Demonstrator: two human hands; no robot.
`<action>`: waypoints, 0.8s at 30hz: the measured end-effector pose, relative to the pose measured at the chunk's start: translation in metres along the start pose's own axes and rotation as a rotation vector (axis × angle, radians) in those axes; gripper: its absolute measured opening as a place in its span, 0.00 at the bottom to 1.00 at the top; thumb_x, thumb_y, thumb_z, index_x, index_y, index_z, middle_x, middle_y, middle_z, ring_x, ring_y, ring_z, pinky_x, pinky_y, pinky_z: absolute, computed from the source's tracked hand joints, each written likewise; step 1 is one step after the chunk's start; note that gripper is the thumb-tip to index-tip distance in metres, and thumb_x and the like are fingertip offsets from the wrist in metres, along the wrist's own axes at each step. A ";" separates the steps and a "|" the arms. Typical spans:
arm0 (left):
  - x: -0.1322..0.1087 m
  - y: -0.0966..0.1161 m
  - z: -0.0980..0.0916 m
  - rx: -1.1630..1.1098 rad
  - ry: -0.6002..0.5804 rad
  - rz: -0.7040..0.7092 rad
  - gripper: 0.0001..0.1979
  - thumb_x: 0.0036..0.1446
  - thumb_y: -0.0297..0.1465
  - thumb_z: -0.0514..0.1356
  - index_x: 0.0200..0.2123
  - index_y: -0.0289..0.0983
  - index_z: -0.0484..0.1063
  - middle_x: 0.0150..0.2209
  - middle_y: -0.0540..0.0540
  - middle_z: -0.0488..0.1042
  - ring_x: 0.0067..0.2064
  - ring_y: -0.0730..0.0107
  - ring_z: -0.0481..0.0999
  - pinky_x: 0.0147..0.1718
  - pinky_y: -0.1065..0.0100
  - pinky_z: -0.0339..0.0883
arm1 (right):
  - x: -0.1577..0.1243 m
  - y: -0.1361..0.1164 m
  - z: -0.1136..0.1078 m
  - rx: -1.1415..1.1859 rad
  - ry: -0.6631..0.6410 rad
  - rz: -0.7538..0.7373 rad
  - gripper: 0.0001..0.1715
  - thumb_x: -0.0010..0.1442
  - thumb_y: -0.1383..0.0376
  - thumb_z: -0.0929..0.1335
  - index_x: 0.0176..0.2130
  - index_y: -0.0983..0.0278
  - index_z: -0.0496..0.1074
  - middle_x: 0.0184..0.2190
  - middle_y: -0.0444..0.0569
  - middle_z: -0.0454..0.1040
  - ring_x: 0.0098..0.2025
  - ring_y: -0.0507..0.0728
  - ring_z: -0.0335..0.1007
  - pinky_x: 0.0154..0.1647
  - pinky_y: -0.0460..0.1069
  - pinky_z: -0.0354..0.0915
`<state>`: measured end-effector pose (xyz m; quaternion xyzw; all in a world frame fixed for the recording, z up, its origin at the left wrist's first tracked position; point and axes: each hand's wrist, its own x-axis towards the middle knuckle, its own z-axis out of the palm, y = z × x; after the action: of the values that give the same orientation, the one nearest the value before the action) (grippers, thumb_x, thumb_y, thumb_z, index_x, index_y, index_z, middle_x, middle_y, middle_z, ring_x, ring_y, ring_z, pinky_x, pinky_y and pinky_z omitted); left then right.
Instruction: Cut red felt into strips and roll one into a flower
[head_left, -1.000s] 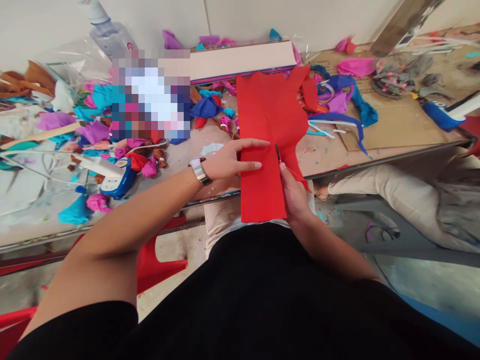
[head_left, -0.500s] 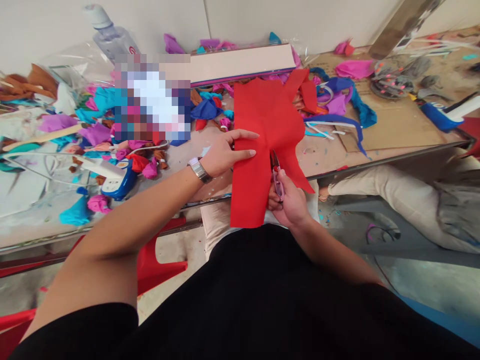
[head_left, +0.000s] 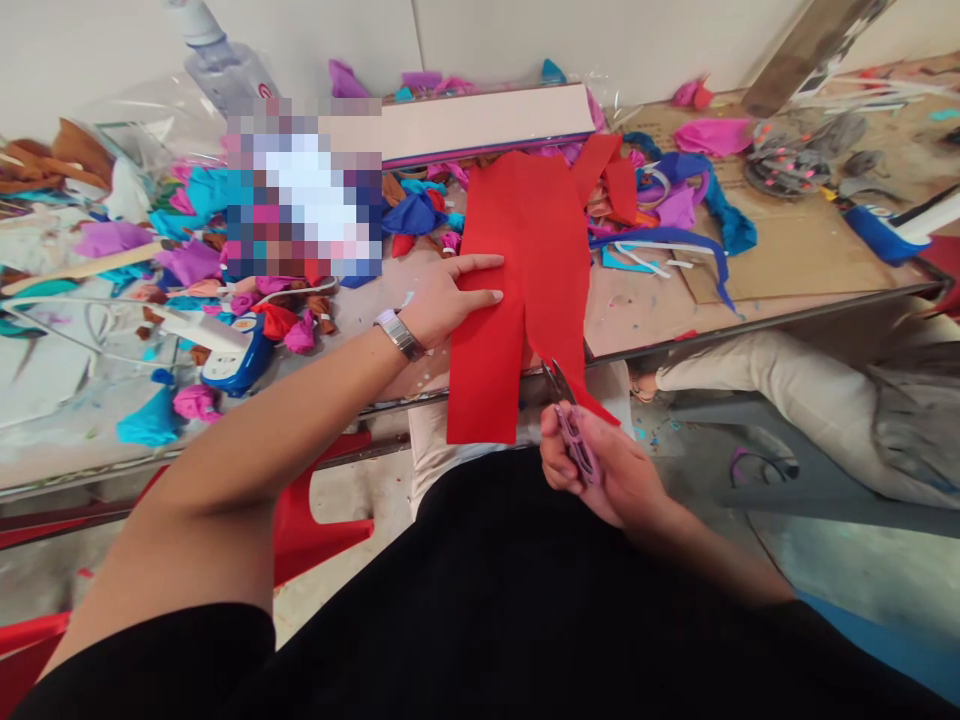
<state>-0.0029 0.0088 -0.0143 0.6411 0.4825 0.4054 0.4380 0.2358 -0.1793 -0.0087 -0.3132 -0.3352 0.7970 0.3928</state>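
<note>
Red felt sheet (head_left: 525,250) lies at the centre of the frame with its lower end hanging over the table edge (head_left: 750,322). I judge the cutting about half done: a slit runs up from the bottom edge to near the middle, leaving a straight strip on the left and a ragged flap on the right, while the upper part is uncut. My left hand (head_left: 442,300) lies flat and unclenched on the strip's left side, pinning it, and my right hand (head_left: 611,475), at lower centre, is clenched around small pink scissors (head_left: 574,440) whose blades point up at the slit's mouth.
</note>
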 end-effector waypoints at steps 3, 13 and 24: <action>0.002 -0.004 -0.003 0.058 -0.004 0.015 0.36 0.51 0.35 0.74 0.64 0.38 0.78 0.66 0.39 0.78 0.66 0.47 0.77 0.72 0.44 0.66 | -0.017 -0.011 0.000 0.013 -0.062 0.009 0.23 0.72 0.44 0.68 0.45 0.60 0.74 0.24 0.40 0.65 0.21 0.50 0.54 0.27 0.49 0.51; 0.004 -0.005 -0.013 0.267 -0.031 0.258 0.48 0.52 0.41 0.74 0.75 0.43 0.64 0.77 0.39 0.62 0.79 0.41 0.57 0.79 0.42 0.47 | 0.017 -0.030 -0.006 -0.030 0.078 -0.090 0.23 0.70 0.44 0.70 0.45 0.60 0.74 0.27 0.47 0.79 0.24 0.53 0.67 0.27 0.48 0.59; -0.003 0.010 -0.009 0.304 -0.074 0.362 0.51 0.51 0.49 0.75 0.75 0.45 0.64 0.78 0.41 0.59 0.80 0.37 0.52 0.80 0.40 0.43 | 0.056 -0.017 -0.008 -0.082 0.004 0.079 0.29 0.67 0.43 0.71 0.51 0.62 0.70 0.29 0.49 0.84 0.16 0.50 0.64 0.17 0.44 0.50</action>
<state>-0.0099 0.0058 -0.0028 0.7901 0.3988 0.3762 0.2742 0.2208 -0.1227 -0.0133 -0.3435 -0.3541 0.7969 0.3486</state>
